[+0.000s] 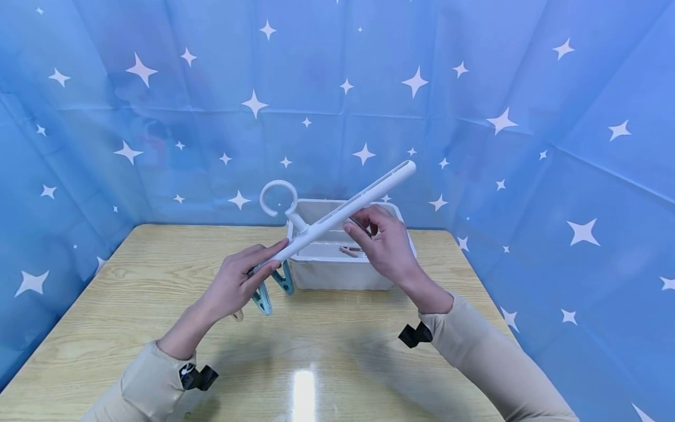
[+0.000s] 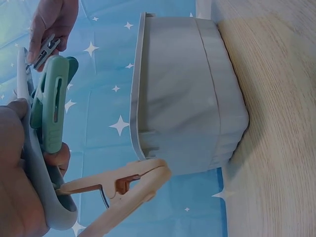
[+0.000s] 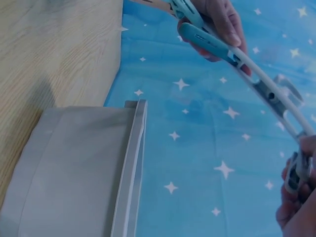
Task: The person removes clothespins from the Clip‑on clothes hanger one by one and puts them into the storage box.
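Observation:
My left hand (image 1: 239,278) grips one end of a white hanger (image 1: 337,218), which slants up to the right with its round hook (image 1: 265,196) on the far side. Below the bar near this hand hang two teal clothespins (image 1: 285,280) and a beige clothespin (image 2: 126,197). My right hand (image 1: 387,243) pinches a grey clothespin (image 2: 45,51) close to the underside of the bar, toward its raised end. In the right wrist view the grey clothespin (image 3: 297,172) is partly covered by fingers.
Behind and beneath the hanger, a light grey bin (image 1: 343,275) stands on the wooden table (image 1: 158,264). Inside it shows a pinkish clothespin (image 1: 349,252). A blue curtain with white stars (image 1: 327,70) surrounds the table at the back and sides.

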Motion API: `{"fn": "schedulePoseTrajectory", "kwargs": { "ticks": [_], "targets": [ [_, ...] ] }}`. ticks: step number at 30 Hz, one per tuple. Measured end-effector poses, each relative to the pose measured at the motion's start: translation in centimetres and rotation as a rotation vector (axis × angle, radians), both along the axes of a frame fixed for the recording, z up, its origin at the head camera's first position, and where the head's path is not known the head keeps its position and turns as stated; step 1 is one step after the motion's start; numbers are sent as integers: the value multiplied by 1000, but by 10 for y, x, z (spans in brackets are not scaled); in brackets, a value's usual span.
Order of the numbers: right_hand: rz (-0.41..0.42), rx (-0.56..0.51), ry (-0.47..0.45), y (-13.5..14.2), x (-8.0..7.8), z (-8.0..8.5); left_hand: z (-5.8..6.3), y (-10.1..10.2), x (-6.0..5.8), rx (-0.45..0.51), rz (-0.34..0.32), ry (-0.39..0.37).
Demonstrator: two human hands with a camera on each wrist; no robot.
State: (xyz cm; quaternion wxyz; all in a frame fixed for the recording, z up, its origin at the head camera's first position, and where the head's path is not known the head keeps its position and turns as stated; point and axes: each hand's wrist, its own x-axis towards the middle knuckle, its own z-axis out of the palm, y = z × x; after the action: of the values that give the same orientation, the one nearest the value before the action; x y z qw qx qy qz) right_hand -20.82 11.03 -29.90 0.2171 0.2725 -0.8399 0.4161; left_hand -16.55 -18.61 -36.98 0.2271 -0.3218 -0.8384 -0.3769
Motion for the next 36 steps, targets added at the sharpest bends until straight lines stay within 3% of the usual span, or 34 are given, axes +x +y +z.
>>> {"fn": "schedulePoseTrajectory", "kwargs": {
  "ticks": [5, 15, 36],
  "targets": [
    [-25, 33, 33, -1, -1, 2, -1, -1, 0, 3, -3, 2],
    [-15, 30, -194, 2, -3, 5, 0, 1, 2, 34, -4, -15],
    [39, -21, -279, 16, -5, 2, 8, 1, 2, 29, 24, 21]
  ]
}}
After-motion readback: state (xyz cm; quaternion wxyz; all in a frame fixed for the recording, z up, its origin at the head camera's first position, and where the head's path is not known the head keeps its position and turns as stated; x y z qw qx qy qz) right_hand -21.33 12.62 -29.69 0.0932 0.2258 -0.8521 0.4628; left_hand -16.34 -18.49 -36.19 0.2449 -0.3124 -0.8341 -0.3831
